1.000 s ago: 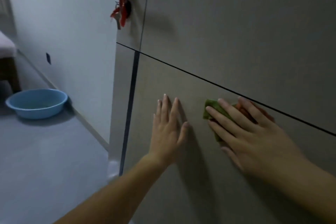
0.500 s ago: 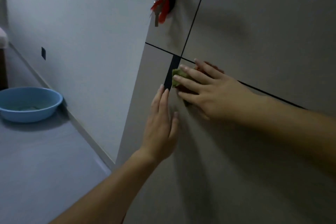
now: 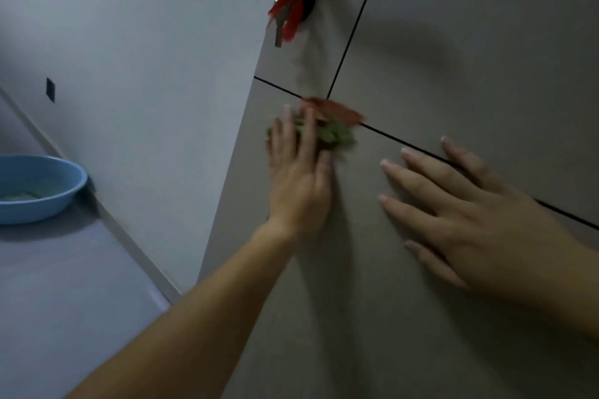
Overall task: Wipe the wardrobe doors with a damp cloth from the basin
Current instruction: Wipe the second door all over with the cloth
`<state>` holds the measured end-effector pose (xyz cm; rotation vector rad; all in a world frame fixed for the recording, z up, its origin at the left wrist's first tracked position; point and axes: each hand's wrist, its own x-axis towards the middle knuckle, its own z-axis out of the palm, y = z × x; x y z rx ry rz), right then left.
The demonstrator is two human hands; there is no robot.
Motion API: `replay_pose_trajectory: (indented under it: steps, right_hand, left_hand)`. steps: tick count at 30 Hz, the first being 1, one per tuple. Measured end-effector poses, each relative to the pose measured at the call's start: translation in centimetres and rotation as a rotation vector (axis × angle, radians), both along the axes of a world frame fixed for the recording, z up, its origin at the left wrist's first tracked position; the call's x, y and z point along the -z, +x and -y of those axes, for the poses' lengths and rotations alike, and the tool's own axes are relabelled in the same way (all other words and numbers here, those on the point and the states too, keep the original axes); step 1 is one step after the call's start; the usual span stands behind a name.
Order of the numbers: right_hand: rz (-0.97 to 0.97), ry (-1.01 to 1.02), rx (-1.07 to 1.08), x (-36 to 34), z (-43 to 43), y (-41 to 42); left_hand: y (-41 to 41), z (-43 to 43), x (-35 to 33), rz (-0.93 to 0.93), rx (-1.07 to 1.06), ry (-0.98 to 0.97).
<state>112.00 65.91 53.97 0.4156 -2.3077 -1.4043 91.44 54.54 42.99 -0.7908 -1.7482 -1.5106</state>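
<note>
A person's two bare hands lie against a grey wardrobe door [image 3: 356,317], seen from above. The left hand [image 3: 298,178], just above the picture's centre, presses a green and red cloth [image 3: 340,136] flat to the panel with straight fingers; the cloth is blurred and shows at the fingertips, towards 1 o'clock from the hand. It sits at the top corner of the lower door, just under the dark seams where the panels meet. The right hand [image 3: 460,214], at 3 o'clock from the left, rests palm-down on the same door, fingers spread, grasping nothing.

This looks like the wiping step itself, under way near the door's upper edge. The next move likely calls for firm, even pressure while sweeping the cloth across the rest of the panel.

A blue basin [image 3: 76,181] sits on the floor at 9 o'clock, well apart. A key on a red ribbon [image 3: 298,10] hangs at 12 o'clock. No writing or brand is readable.
</note>
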Motion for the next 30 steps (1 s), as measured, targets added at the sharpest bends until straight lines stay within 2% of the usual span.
replay_pose_trajectory:
  steps: [2, 6, 10, 13, 16, 19, 21, 24, 26, 30]
  right_hand:
    - [-0.015, 0.007, 0.004, 0.7, 0.1, -0.6]
    - [-0.031, 0.008, 0.010, 1.9, 0.3, -1.0]
    - [-0.077, -0.059, 0.008, 3.4, -0.3, 0.7]
    - [-0.112, -0.106, -0.001, 4.3, -0.7, 2.0]
    - [-0.126, -0.098, 0.007, 4.6, -0.7, 2.3]
    - [-0.143, -0.115, 0.008, 4.9, -0.7, 2.2]
    - [-0.147, -0.120, -0.002, 5.6, -0.7, 2.3]
    - [-0.135, -0.105, -0.009, 6.5, -0.9, 2.8]
    - [-0.132, -0.109, -0.004, 6.7, -0.9, 2.9]
    - [-0.141, -0.151, 0.023, 7.7, -0.6, 3.1]
  left_hand:
    - [-2.6, 1.0, -0.5, 0.146, -0.032, 0.061]
    - [-1.4, 0.7, -0.3, 0.153, 0.025, 0.136]
    - [6.9, -1.0, 5.0, 0.004, -0.013, -0.099]
    - [3.5, 0.6, 4.2, 0.000, -0.065, -0.177]
    - [-2.5, 2.1, -0.1, 0.163, -0.070, -0.037]
    - [-2.4, 0.9, -0.9, 0.225, -0.021, 0.096]
    - [2.3, -1.0, 1.6, 0.161, 0.045, 0.089]
    - [9.4, -2.9, 7.6, -0.006, 0.102, -0.040]
    - [9.1, -2.4, 9.2, -0.031, 0.091, -0.100]
    - [3.1, -0.4, 5.7, 0.224, 0.049, 0.046]
